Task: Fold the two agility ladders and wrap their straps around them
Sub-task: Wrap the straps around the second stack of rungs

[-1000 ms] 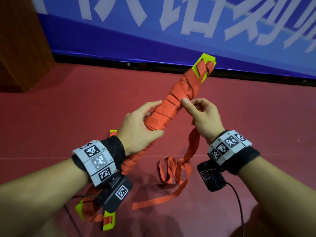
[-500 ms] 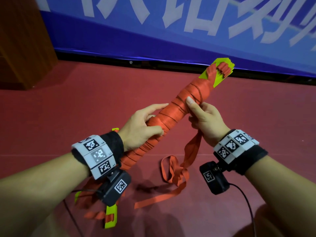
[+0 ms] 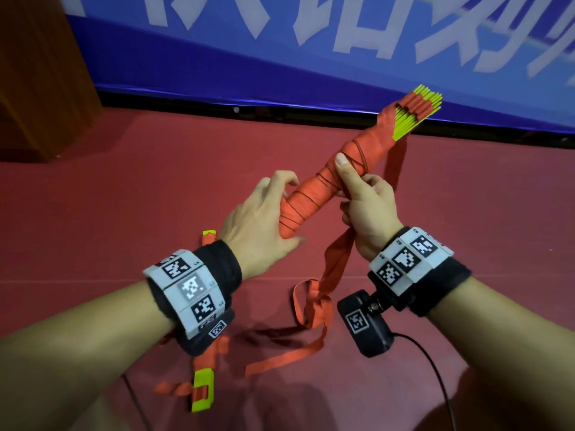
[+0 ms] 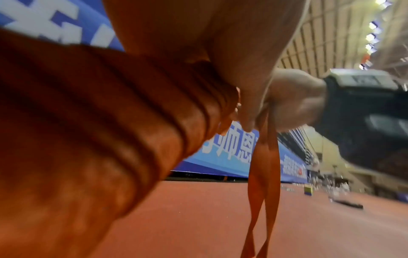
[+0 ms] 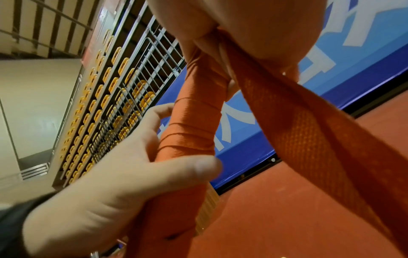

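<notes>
Right hand: the right hand [image 3: 368, 209] is gripping the upper half of the folded ladder bundle [image 3: 314, 194], thumb pressed along the wraps and fingers curled round it — the loose strap [image 3: 337, 265] is running out from under the palm, so it is pinching that too.
Left hand: the left hand [image 3: 258, 225] is cupping the lower part of the bundle from the side; its fingers are loosely bent and partly spread, the thumb lying under the bundle, more steadying than clamping.
Ladder bundle: it is being held in the air between both hands, tilted up to the right, its yellow-green rung ends [image 3: 417, 113] fanning out at the top end against the blue banner [image 3: 280, 63].
Strap: most of the bundle is already bound in tight orange turns; the free tail is hanging down to the red floor [image 3: 124, 188] and lying there in loops.
Second ladder: another orange and yellow-green piece [image 3: 203, 387] is lying on the floor below the left wrist, looking unwrapped, though it is partly hidden.
Step in hand: wrapping the strap around the first ladder, probably near the top end.
Next move: it is calling for the right hand to carry the tail round again under tension while the left hand keeps the bundle from turning — then tucking the end.
</notes>
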